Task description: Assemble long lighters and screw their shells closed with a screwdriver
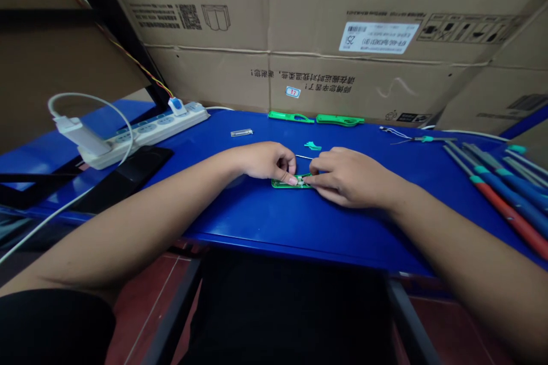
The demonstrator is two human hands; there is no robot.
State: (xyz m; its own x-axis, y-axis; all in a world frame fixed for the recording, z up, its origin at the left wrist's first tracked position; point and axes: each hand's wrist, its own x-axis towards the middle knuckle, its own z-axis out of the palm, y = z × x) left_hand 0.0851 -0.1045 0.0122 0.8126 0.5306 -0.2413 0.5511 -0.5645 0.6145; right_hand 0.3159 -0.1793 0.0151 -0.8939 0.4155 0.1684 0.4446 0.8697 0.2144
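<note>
On the blue tabletop lies a green plastic casing, open side up, with small clear and whitish parts inside. My left hand is closed at its left end, thumb pressed onto the parts inside. My right hand covers the casing's right end, its fingers pinched together at the small parts; what lies between those fingertips is too small to name. A thin metal rod shows just behind, between the hands. Farther back is a small teal-green plastic piece.
Two green casing halves lie against the cardboard box. A small clear part is at the left. A power strip and a black flat object stand farther left. Wires and several screwdriver-like tools lie right.
</note>
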